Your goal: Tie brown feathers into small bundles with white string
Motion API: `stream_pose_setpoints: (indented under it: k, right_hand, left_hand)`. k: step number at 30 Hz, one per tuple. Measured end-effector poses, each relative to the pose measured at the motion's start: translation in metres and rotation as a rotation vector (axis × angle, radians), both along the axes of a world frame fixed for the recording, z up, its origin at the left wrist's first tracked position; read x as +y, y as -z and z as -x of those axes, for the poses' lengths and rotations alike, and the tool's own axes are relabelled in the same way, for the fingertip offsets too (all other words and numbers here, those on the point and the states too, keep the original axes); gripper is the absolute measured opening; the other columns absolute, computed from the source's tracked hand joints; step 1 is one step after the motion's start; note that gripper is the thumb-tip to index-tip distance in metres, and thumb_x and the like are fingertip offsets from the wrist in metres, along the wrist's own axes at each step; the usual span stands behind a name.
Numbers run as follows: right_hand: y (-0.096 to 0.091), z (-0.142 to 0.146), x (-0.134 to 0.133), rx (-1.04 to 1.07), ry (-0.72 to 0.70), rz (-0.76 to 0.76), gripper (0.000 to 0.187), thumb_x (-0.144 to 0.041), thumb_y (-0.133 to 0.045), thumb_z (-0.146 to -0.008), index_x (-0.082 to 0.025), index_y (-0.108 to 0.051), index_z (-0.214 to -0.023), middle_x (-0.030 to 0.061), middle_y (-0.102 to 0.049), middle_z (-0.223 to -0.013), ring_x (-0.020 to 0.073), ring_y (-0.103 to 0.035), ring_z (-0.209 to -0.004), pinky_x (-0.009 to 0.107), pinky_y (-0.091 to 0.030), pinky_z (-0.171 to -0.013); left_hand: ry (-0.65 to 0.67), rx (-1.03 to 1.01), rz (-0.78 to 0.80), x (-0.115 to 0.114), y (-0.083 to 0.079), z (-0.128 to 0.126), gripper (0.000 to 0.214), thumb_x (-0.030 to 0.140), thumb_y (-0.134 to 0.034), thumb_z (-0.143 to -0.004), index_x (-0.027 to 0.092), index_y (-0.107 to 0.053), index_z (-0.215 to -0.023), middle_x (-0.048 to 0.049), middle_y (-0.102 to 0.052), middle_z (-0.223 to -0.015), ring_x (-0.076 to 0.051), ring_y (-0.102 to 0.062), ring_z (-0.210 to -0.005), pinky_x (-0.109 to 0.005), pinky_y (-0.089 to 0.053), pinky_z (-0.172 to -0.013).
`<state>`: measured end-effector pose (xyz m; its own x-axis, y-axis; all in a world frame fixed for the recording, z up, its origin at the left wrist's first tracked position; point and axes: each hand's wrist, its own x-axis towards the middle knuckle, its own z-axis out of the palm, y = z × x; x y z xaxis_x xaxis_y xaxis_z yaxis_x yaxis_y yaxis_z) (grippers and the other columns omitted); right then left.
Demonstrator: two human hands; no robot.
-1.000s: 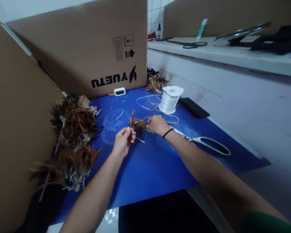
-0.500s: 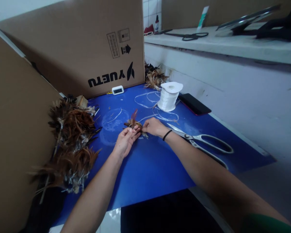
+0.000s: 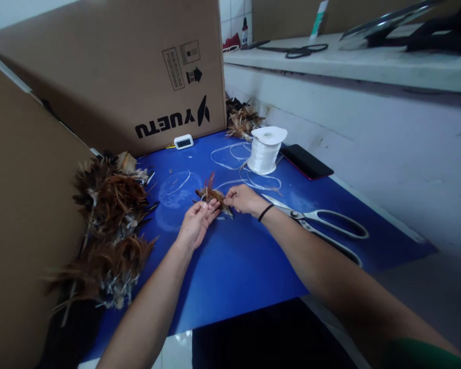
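Observation:
A small bunch of brown and reddish feathers (image 3: 215,196) is between my two hands, just over the blue tabletop. My left hand (image 3: 198,220) pinches at its near left edge with thumb and forefinger, the other fingers reaching along its underside. My right hand (image 3: 245,200), with a black band on the wrist, is closed at the fingertips against the bunch's right side. What those fingertips pinch is too small to make out. White ribbon (image 3: 230,182) trails from the feathers toward a white spool (image 3: 263,154) behind them.
Large scissors (image 3: 303,218) lie beside my right forearm. A dark phone (image 3: 306,161) rests by the wall. Brown feather bundles (image 3: 111,205) are heaped at the left, more feathers (image 3: 243,122) at the back. A cardboard box (image 3: 111,66) and a small white digital display (image 3: 183,142) stand behind.
My left hand has shifted slightly left, and more of the feather bunch shows between the hands. The right hand stays at its right side. The whole view has moved a little.

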<state>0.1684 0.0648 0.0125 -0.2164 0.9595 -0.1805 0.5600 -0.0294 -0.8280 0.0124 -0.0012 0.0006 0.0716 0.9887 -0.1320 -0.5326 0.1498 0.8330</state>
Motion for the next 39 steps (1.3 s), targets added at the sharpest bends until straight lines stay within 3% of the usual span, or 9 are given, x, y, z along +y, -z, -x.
stream_pose_setpoints:
  k: [4,9,14,17,21,25,31,39]
  right_hand:
    - [-0.007,-0.004,-0.003,0.115,0.023,0.101,0.015,-0.019,-0.058,-0.074,-0.017,-0.053,-0.061,-0.0059,-0.046,-0.037,0.0061,-0.037,-0.030,0.019,-0.028,-0.033]
    - [-0.018,-0.008,-0.006,0.227,0.085,0.129,0.018,-0.015,-0.058,-0.075,-0.017,-0.050,-0.059,-0.0058,-0.045,-0.038,0.0051,-0.037,-0.032,0.017,-0.027,-0.032]
    - [-0.022,-0.012,-0.004,0.308,0.162,0.079,0.016,-0.015,-0.057,-0.077,-0.017,-0.050,-0.063,-0.0061,-0.045,-0.040,0.0045,-0.035,-0.032,0.017,-0.027,-0.032]
    - [-0.027,-0.013,-0.006,0.479,0.211,-0.032,0.014,-0.017,-0.059,-0.076,-0.016,-0.051,-0.065,-0.0045,-0.050,-0.047,0.0048,-0.041,-0.037,0.017,-0.029,-0.033]
    - [-0.031,-0.007,-0.015,0.752,0.077,-0.102,0.018,-0.026,-0.068,-0.069,-0.015,-0.054,-0.071,0.0005,-0.061,-0.064,0.0078,-0.054,-0.051,0.017,-0.037,-0.037]
    - [-0.028,0.005,-0.026,0.823,-0.080,-0.117,0.024,-0.031,-0.071,-0.065,-0.015,-0.056,-0.075,0.0010,-0.064,-0.065,0.0105,-0.059,-0.056,0.020,-0.045,-0.044]
    - [-0.029,0.013,-0.037,0.815,-0.105,-0.171,0.018,-0.030,-0.070,-0.068,-0.018,-0.059,-0.076,0.0001,-0.065,-0.068,0.0114,-0.059,-0.057,0.025,-0.050,-0.052]
    - [-0.026,0.015,-0.037,0.784,-0.079,-0.194,0.014,-0.027,-0.067,-0.070,-0.018,-0.061,-0.079,-0.0028,-0.062,-0.068,0.0079,-0.054,-0.051,0.023,-0.047,-0.052]
  left_hand:
    - [-0.002,0.006,0.003,0.001,0.002,0.001,0.024,0.025,-0.073,-0.069,0.013,-0.052,-0.069,-0.0119,-0.065,-0.107,-0.023,-0.059,-0.108,-0.040,-0.042,-0.097]
    - [-0.011,0.009,0.008,0.001,0.001,0.000,0.024,0.025,-0.074,-0.068,0.013,-0.053,-0.068,-0.0120,-0.065,-0.107,-0.023,-0.059,-0.108,-0.039,-0.043,-0.095]
    - [-0.027,0.014,0.012,0.001,0.000,-0.003,0.023,0.024,-0.074,-0.068,0.013,-0.054,-0.067,-0.0113,-0.065,-0.107,-0.022,-0.061,-0.104,-0.038,-0.044,-0.095]
    - [-0.032,0.001,0.003,0.000,0.001,-0.002,0.021,0.024,-0.072,-0.070,0.012,-0.055,-0.068,-0.0099,-0.066,-0.100,-0.020,-0.063,-0.098,-0.036,-0.046,-0.092]
    - [-0.014,-0.006,0.069,-0.002,-0.001,0.001,0.021,0.029,-0.070,-0.072,0.013,-0.057,-0.072,-0.0031,-0.063,-0.072,-0.013,-0.065,-0.070,-0.027,-0.054,-0.070]
    - [0.031,-0.043,0.136,-0.006,-0.005,0.003,0.020,0.031,-0.068,-0.074,0.014,-0.058,-0.074,0.0022,-0.053,-0.057,-0.007,-0.055,-0.049,-0.017,-0.048,-0.047]
    - [0.089,-0.099,0.173,-0.008,-0.010,0.002,0.017,0.028,-0.065,-0.077,0.012,-0.059,-0.074,0.0023,-0.052,-0.054,-0.006,-0.052,-0.046,-0.015,-0.047,-0.043]
    - [0.122,-0.126,0.202,-0.010,-0.009,0.002,0.016,0.025,-0.062,-0.080,0.011,-0.061,-0.074,0.0012,-0.054,-0.053,-0.006,-0.055,-0.044,-0.014,-0.048,-0.042]
